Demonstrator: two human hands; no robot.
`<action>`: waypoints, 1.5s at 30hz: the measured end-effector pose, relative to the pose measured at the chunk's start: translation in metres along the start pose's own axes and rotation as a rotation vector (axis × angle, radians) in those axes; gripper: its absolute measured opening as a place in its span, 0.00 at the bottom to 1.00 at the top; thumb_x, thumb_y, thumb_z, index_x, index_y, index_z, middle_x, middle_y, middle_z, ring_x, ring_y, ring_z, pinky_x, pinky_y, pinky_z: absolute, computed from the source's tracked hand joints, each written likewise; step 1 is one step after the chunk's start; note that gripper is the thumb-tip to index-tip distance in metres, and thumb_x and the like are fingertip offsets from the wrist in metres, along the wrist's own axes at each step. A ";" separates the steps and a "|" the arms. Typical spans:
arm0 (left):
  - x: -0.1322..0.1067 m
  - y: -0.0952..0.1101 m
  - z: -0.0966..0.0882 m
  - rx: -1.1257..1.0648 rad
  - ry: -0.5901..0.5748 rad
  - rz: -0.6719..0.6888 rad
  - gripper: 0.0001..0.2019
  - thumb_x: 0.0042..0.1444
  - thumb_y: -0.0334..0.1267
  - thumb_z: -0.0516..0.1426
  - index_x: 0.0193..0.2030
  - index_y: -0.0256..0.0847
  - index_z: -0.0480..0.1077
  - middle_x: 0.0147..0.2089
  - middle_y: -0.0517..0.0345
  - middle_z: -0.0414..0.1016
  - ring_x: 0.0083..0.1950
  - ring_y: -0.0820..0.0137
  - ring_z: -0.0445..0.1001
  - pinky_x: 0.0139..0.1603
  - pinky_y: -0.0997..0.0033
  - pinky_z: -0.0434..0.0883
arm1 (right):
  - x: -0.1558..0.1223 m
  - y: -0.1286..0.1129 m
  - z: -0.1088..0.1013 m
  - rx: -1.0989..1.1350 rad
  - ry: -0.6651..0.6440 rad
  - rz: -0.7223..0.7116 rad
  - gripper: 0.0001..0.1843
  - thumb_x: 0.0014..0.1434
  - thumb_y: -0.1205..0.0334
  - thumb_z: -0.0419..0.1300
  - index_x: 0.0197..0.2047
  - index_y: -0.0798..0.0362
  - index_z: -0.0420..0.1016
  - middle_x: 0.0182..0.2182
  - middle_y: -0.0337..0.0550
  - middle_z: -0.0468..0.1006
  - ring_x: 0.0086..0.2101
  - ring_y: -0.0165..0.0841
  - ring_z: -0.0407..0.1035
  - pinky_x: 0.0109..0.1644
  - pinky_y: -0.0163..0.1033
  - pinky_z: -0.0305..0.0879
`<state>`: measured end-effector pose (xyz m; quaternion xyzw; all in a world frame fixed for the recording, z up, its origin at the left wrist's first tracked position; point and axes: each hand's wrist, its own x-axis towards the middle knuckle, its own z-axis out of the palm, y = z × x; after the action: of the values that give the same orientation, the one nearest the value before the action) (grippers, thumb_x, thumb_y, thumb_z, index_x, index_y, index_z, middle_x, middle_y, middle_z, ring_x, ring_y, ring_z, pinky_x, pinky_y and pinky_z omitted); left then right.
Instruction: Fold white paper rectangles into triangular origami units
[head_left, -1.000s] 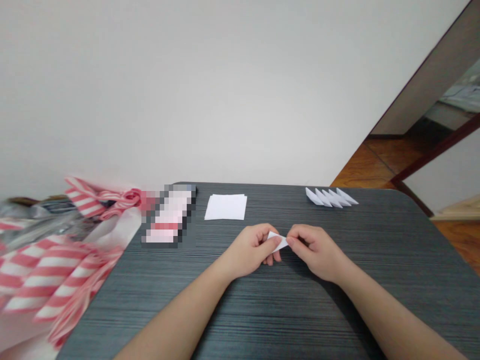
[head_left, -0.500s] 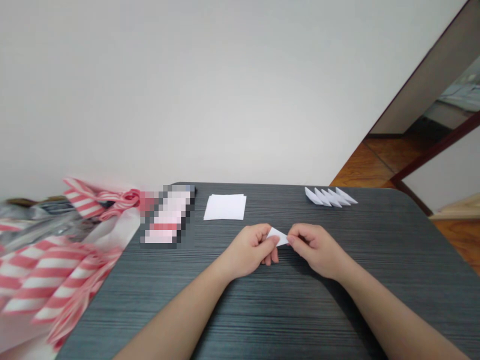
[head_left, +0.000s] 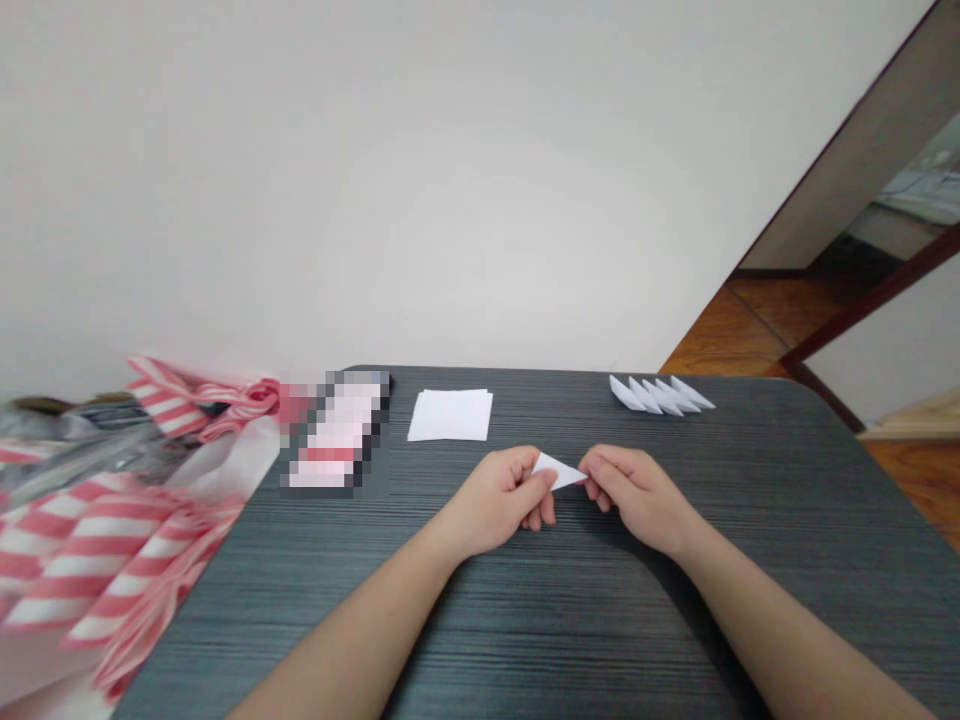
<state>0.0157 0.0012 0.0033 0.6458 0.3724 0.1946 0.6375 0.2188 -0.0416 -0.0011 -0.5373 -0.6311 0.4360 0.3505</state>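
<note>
On the dark table (head_left: 525,640), my left hand (head_left: 499,500) pinches a small white paper triangle (head_left: 556,472), steadying it for the right hand (head_left: 637,490), whose narrowed fingertips touch its tip; a paper stack (head_left: 450,415) and folded pieces (head_left: 660,395) lie farther off.

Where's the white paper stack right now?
In the head view, the white paper stack lies near the far edge of the dark table, beyond the left hand and left of the row of folded paper pieces.
</note>
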 end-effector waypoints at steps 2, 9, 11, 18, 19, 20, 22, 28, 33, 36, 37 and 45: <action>0.000 0.001 0.000 0.013 -0.005 -0.007 0.14 0.64 0.42 0.52 0.30 0.37 0.66 0.24 0.59 0.75 0.23 0.76 0.68 0.24 0.78 0.63 | 0.000 -0.001 0.000 -0.063 -0.007 -0.035 0.17 0.67 0.62 0.51 0.25 0.53 0.66 0.20 0.35 0.68 0.23 0.28 0.62 0.30 0.34 0.58; -0.001 0.004 0.001 0.038 -0.005 0.005 0.14 0.64 0.41 0.52 0.29 0.37 0.66 0.24 0.59 0.74 0.23 0.76 0.68 0.25 0.77 0.64 | 0.001 -0.002 0.001 -0.182 0.015 -0.147 0.13 0.62 0.68 0.54 0.25 0.53 0.66 0.22 0.34 0.67 0.25 0.28 0.61 0.31 0.33 0.56; -0.002 0.005 0.001 0.036 -0.002 0.006 0.14 0.64 0.42 0.52 0.29 0.37 0.66 0.24 0.59 0.74 0.23 0.76 0.68 0.25 0.77 0.64 | 0.001 -0.002 0.001 -0.183 0.028 -0.152 0.13 0.62 0.67 0.54 0.25 0.53 0.66 0.22 0.34 0.67 0.25 0.28 0.61 0.31 0.33 0.55; -0.001 0.006 0.000 0.021 0.003 -0.002 0.15 0.63 0.43 0.53 0.28 0.37 0.66 0.23 0.60 0.74 0.22 0.76 0.68 0.24 0.78 0.64 | 0.000 -0.004 0.001 -0.185 0.012 -0.144 0.12 0.64 0.64 0.55 0.27 0.52 0.70 0.21 0.35 0.69 0.24 0.28 0.62 0.31 0.34 0.58; -0.001 0.006 0.000 0.018 0.001 -0.002 0.15 0.63 0.43 0.53 0.28 0.37 0.66 0.23 0.60 0.74 0.22 0.76 0.68 0.24 0.78 0.64 | 0.000 -0.004 0.001 -0.190 0.009 -0.148 0.12 0.63 0.64 0.55 0.28 0.52 0.70 0.22 0.35 0.69 0.24 0.28 0.62 0.31 0.34 0.58; -0.001 0.005 0.000 0.014 -0.001 -0.001 0.15 0.63 0.43 0.53 0.28 0.37 0.66 0.23 0.60 0.74 0.22 0.76 0.68 0.24 0.78 0.64 | 0.000 -0.004 0.001 -0.196 0.009 -0.153 0.12 0.63 0.64 0.56 0.27 0.52 0.70 0.22 0.35 0.70 0.25 0.29 0.63 0.31 0.34 0.58; -0.001 0.004 0.000 -0.002 -0.001 0.005 0.15 0.63 0.45 0.54 0.29 0.37 0.66 0.23 0.59 0.74 0.22 0.76 0.68 0.24 0.78 0.63 | 0.000 -0.005 0.001 -0.202 0.020 -0.164 0.12 0.63 0.65 0.56 0.27 0.53 0.69 0.23 0.36 0.70 0.25 0.29 0.62 0.32 0.34 0.58; 0.002 -0.002 -0.001 -0.119 0.007 0.030 0.14 0.63 0.46 0.54 0.32 0.37 0.66 0.25 0.58 0.76 0.21 0.76 0.68 0.23 0.78 0.63 | 0.001 -0.002 0.000 -0.167 0.125 -0.135 0.14 0.64 0.63 0.55 0.26 0.52 0.66 0.21 0.35 0.66 0.24 0.29 0.60 0.30 0.34 0.57; 0.001 -0.003 0.000 -0.130 0.042 0.024 0.12 0.63 0.44 0.54 0.32 0.38 0.65 0.24 0.58 0.76 0.20 0.76 0.67 0.22 0.78 0.61 | 0.001 0.002 -0.001 -0.139 0.107 -0.097 0.13 0.64 0.63 0.54 0.26 0.52 0.66 0.20 0.33 0.66 0.24 0.28 0.61 0.30 0.33 0.57; 0.001 -0.002 0.001 -0.129 0.052 0.020 0.12 0.63 0.44 0.54 0.32 0.38 0.65 0.24 0.59 0.76 0.20 0.76 0.67 0.22 0.78 0.61 | 0.001 0.002 -0.002 -0.149 0.061 -0.090 0.13 0.64 0.64 0.54 0.27 0.52 0.67 0.20 0.33 0.67 0.24 0.28 0.61 0.30 0.33 0.58; 0.001 -0.002 0.001 -0.134 0.052 0.019 0.12 0.63 0.44 0.54 0.33 0.38 0.65 0.24 0.59 0.76 0.20 0.76 0.67 0.22 0.78 0.61 | 0.001 0.001 -0.002 -0.154 0.056 -0.093 0.13 0.64 0.64 0.54 0.26 0.52 0.67 0.20 0.33 0.67 0.24 0.28 0.61 0.30 0.33 0.57; 0.005 -0.006 -0.001 -0.261 0.172 0.103 0.12 0.60 0.45 0.59 0.35 0.38 0.65 0.27 0.58 0.77 0.20 0.77 0.68 0.23 0.78 0.65 | -0.002 -0.001 0.001 -0.149 0.029 -0.167 0.13 0.63 0.64 0.56 0.26 0.53 0.69 0.22 0.35 0.70 0.24 0.29 0.63 0.31 0.34 0.59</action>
<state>0.0168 0.0047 -0.0036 0.5566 0.3636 0.3282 0.6710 0.2183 -0.0436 -0.0008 -0.5139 -0.6992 0.3492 0.3538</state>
